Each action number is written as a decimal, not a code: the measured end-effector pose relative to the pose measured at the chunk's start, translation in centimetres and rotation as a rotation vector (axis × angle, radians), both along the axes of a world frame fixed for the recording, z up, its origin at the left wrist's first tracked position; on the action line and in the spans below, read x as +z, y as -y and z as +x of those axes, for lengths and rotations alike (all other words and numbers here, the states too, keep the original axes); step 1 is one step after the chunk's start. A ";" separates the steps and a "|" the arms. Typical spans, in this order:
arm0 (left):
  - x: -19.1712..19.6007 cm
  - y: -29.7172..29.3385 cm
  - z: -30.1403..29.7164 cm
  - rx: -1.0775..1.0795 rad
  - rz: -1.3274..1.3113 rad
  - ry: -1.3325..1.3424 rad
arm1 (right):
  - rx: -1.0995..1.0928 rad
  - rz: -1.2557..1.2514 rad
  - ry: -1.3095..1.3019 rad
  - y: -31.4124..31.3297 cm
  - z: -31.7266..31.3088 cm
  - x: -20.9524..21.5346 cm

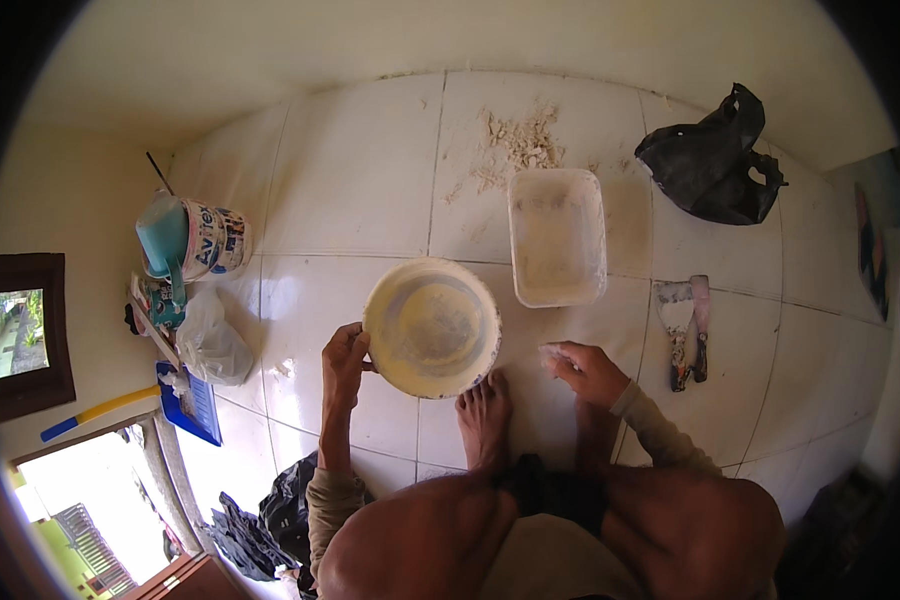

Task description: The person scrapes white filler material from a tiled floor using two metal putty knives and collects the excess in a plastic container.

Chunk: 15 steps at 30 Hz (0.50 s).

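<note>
My left hand point(345, 362) grips the left rim of a round, pale basin point(388, 300), fingers beneath and thumb near the edge. Dried whitish residue coats the inside of the basin, which is tilted a little above my foot. To its right, my right hand point(588, 372) hovers with its fingers drawn together. Something whitish shows at those fingertips; whether it is a small piece or powder on the skin, I cannot tell. Just beyond that hand, a white rectangular tub point(558, 240) lies on the tiles, smeared with residue inside.
Two putty knives point(687, 330) lie at the right. Crumbled debris point(525, 140) is scattered beyond the tub, with a black plastic bag point(718, 165) at far right. A paint bucket point(215, 240), teal jug point(163, 235), white plastic bag point(213, 340) and blue dustpan point(192, 408) stand along the left wall.
</note>
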<state>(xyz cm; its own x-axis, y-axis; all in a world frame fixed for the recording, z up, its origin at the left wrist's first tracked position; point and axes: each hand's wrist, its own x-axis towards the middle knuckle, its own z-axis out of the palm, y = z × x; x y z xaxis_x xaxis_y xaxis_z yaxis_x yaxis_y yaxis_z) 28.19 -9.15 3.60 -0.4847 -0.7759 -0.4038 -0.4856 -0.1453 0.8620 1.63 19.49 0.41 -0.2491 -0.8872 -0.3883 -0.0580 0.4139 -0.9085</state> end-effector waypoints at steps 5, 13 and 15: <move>-1.0 0.1 0.2 0.142 0.084 -0.084 | -0.029 0.049 -0.008 -2.8 0.9 -2.7; -5.1 0.0 3.0 0.563 0.166 -0.459 | 0.113 0.232 -0.217 -4.6 1.7 -2.7; -8.1 -0.4 5.9 0.554 0.168 -0.684 | 0.108 0.148 -0.276 -5.4 2.1 -3.9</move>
<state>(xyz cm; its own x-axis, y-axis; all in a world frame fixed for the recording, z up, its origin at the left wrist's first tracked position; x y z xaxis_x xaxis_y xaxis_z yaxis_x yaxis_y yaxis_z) 34.05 -8.77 -4.54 -0.2346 -0.9266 -0.2937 0.3040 -0.3569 0.8833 3.74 24.94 -3.46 -0.2704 -0.8531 -0.4462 -0.3449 0.5185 -0.7824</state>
